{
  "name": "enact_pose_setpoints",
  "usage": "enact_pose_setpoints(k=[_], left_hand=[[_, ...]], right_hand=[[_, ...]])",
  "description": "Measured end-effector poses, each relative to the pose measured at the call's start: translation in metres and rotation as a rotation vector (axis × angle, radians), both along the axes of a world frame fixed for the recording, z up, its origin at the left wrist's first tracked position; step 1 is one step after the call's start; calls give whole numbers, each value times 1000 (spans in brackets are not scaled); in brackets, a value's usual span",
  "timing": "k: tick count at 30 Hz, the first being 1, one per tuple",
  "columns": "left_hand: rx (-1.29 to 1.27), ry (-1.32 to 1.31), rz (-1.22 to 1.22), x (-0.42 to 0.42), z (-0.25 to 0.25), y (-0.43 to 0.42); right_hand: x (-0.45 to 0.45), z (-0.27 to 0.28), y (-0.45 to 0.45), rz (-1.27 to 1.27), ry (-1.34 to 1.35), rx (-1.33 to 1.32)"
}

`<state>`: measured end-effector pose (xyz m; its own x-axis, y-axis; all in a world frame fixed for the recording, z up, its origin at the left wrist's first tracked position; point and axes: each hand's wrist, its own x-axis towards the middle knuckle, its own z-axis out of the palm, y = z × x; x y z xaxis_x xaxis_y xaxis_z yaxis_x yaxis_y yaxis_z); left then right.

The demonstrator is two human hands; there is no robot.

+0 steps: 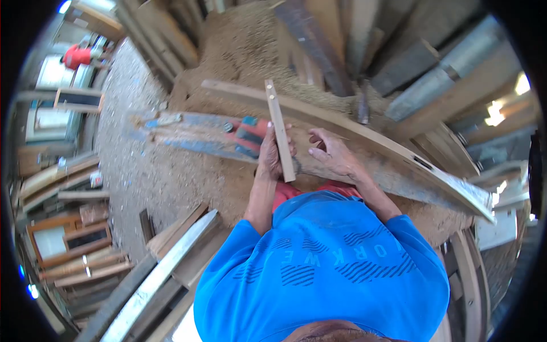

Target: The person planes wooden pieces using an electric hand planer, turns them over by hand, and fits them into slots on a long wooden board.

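Observation:
My left hand (pixel 270 155) is wrapped round a short, narrow wooden batten (pixel 279 128), which points away from my body. Two small pale round spots show near the batten's far end. To the right, my right hand (pixel 336 155) hovers apart from it, fingers loosely curled with a gap between thumb and forefinger. Nothing shows in that hand. Just left of the batten, a red and teal power tool (pixel 249 135) rests on a worn, blue-stained plank (pixel 194 145). Beyond both hands a long wooden rail (pixel 347 126) crosses the bench, with a dark slot near its right end.
Sawdust (pixel 228 54) covers the ground ahead. Boards and beams (pixel 410 62) lean at the upper right. More timber (pixel 171 268) lies at the lower left, near a framed wooden panel (pixel 68 239). A person in red (pixel 77 56) is far off at upper left.

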<state>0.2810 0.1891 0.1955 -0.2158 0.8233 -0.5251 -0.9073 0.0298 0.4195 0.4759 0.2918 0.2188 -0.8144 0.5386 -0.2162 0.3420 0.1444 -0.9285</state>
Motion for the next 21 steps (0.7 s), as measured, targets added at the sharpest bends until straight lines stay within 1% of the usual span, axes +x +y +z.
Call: enact_pose_setpoints(k=[1, 2, 4, 7, 9, 10, 11, 12, 14, 15, 18, 20, 21], left_hand=[[70, -45, -110, 8, -11, 1], [0, 26, -173, 24, -2, 9], [83, 209, -407, 42, -5, 19], [87, 901, -627, 95, 48, 43], [177, 1283, -875, 102, 34, 57], [225, 1475, -973, 111, 50, 63], [155, 1432, -1105, 119, 73, 63], [284, 1415, -1105, 118, 62, 64], [527, 1353, -1109, 113, 18, 60], [509, 1451, -1186, 109, 10, 57], [423, 1272, -1340, 108, -12, 49], [405, 1186, -1296, 120, -20, 47], [390, 1142, -1272, 127, -22, 46]], right_hand=[[22, 0, 4, -33, 5, -9], [42, 5, 7, -94, 59, -109], [72, 13, 6, -228, 188, -303], [96, 12, -6, -515, 498, -464], [116, -25, -6, -739, 503, -519], [124, -30, -8, -833, 500, -549], [134, -32, -19, -926, 663, -663], [142, -26, -28, -995, 739, -662], [163, -17, -52, -1133, 883, -670], [176, -16, -62, -1166, 910, -627], [210, -12, -79, -1215, 979, -522], [231, -8, -89, -1193, 1009, -496], [250, -9, -86, -1260, 957, -392]])
